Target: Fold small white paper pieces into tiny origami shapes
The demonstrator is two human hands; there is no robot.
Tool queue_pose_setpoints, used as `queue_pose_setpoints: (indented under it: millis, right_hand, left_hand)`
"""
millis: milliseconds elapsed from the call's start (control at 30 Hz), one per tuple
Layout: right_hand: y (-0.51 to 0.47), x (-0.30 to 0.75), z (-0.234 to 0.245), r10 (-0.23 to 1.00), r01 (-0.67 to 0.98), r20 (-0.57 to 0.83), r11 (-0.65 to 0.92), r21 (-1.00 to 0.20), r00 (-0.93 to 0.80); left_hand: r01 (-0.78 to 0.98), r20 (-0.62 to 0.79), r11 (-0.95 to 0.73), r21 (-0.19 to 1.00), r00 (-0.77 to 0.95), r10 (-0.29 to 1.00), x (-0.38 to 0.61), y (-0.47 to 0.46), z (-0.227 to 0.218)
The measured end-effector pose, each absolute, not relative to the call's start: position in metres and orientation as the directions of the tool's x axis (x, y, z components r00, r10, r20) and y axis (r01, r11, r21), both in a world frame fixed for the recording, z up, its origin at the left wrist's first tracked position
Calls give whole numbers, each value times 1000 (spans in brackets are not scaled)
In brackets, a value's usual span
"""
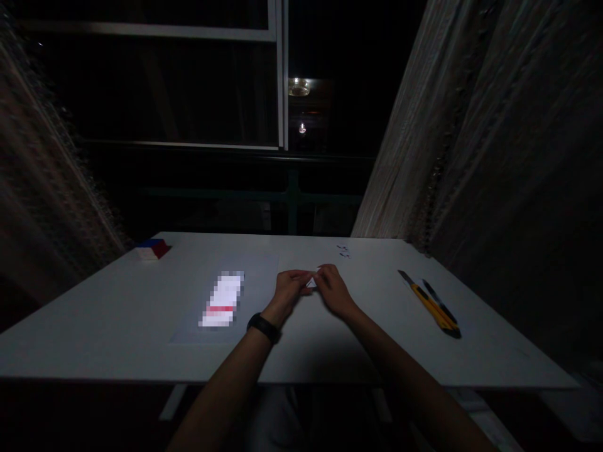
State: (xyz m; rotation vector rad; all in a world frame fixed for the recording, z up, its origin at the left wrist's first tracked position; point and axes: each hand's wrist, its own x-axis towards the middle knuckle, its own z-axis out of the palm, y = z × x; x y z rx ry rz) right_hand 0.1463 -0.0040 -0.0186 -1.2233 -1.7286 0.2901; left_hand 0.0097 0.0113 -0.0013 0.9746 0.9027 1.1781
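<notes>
My left hand (291, 286) and my right hand (333, 289) meet over the middle of a white table (117, 326). Both pinch a small white piece of paper (311, 282) between their fingertips, just above the tabletop. The fingers of both hands are curled closed around it. A black band sits on my left wrist (264, 327). The room is dim, so the paper's shape is hard to make out.
A lit phone screen (222, 300) lies on a grey sheet left of my hands. A yellow utility knife (426, 302) and a dark pen (440, 302) lie at the right. A cube puzzle (151, 248) sits at the far left corner. Two tiny white bits (343, 250) lie beyond my hands. Curtains hang either side.
</notes>
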Motion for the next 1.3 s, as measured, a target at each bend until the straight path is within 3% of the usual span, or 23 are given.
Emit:
queue_pose_setpoints:
  millis: [167, 300, 533, 633, 1300]
  right_hand:
    - [-7, 143, -18, 822, 631, 568, 422, -652, 38]
    - [-10, 138, -16, 862, 640, 490, 303, -706, 132]
    - [-13, 134, -15, 881, 832, 468, 208, -514, 68]
    - [-13, 134, -16, 878, 846, 470, 184, -500, 88]
    - [-11, 139, -12, 914, 445, 395, 317, -838, 92]
  left_hand:
    - [-339, -51, 95, 936, 138, 989, 10, 12, -2]
    - [-372, -45, 94, 923, 138, 989, 10, 12, -2]
    - [-344, -27, 83, 935, 164, 986, 11, 13, -3]
    - [-313, -12, 70, 947, 183, 983, 12, 13, -4]
    - [-314, -6, 71, 947, 202, 979, 9, 12, -1]
